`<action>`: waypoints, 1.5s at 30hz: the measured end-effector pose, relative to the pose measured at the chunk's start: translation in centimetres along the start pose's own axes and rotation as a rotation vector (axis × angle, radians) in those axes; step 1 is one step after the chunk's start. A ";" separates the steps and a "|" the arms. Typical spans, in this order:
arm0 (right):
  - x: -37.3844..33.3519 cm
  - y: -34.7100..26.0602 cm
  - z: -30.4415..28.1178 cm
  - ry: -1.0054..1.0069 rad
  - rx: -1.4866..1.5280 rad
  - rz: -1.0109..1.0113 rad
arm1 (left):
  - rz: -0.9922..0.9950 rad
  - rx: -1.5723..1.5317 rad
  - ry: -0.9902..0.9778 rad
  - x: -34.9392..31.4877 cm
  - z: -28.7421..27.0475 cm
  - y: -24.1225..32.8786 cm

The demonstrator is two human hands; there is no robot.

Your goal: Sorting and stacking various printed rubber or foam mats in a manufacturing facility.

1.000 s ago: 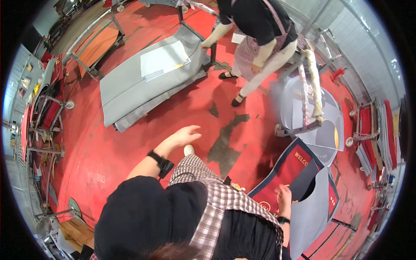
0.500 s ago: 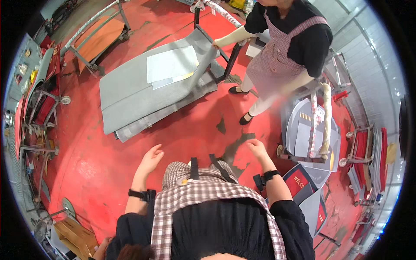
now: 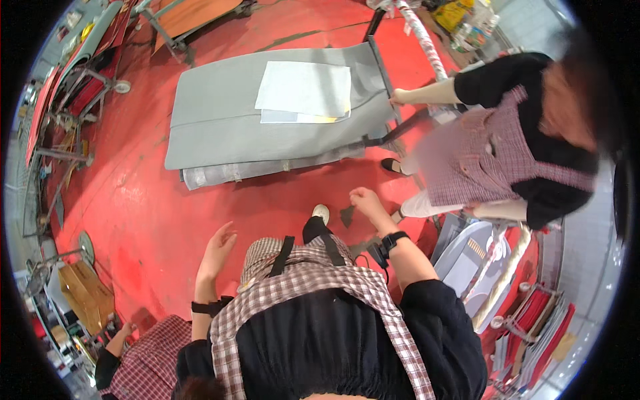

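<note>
My left hand [image 3: 219, 249] hangs over the red floor with its fingers loosely apart and nothing in it. My right hand [image 3: 367, 204] is held further forward, loosely curled and empty, touching nothing. Beyond both hands lies a stack of grey mats [image 3: 220, 120] on a cart, with white sheets [image 3: 303, 90] on top. The cart's wrapped push bar [image 3: 423, 41] stands at its right end. A co-worker in a checked apron [image 3: 480, 160] grips the cart's frame near the mats' right edge with one hand [image 3: 399, 97].
At right, a second cart [image 3: 513, 273] holds grey mats, and a rack [image 3: 533, 327] carries red and grey mats. More carts [image 3: 80, 87] line the left, near an orange board [image 3: 193, 20]. Behind me at left are another person [image 3: 150, 360] and a cardboard box [image 3: 85, 293].
My view has shifted; the mat cart now lies more level across it. The co-worker appears further right, still holding the cart. My right hand has come forward. Another person shows at lower left.
</note>
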State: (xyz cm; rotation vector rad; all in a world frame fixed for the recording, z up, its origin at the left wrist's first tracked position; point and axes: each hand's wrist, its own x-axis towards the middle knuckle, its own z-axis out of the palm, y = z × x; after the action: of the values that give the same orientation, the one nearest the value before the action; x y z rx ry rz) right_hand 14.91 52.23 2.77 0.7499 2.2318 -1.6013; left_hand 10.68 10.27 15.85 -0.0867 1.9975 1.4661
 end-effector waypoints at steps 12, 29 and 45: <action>18.6 -7.8 3.3 0.142 -0.155 0.016 | -0.276 0.054 0.128 7.2 -2.6 -1.4; 30.6 6.2 -13.9 0.511 -0.316 0.570 | -0.417 0.260 0.021 24.2 -0.7 5.3; 42.9 21.5 -18.7 0.470 -0.230 0.651 | -0.596 0.373 -0.131 36.1 10.2 10.0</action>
State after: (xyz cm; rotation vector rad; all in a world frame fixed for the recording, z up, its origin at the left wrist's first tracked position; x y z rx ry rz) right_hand -6.94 85.42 -29.99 1.6948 2.0605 -0.9027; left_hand -17.23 34.19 3.28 -0.3791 1.8808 0.6995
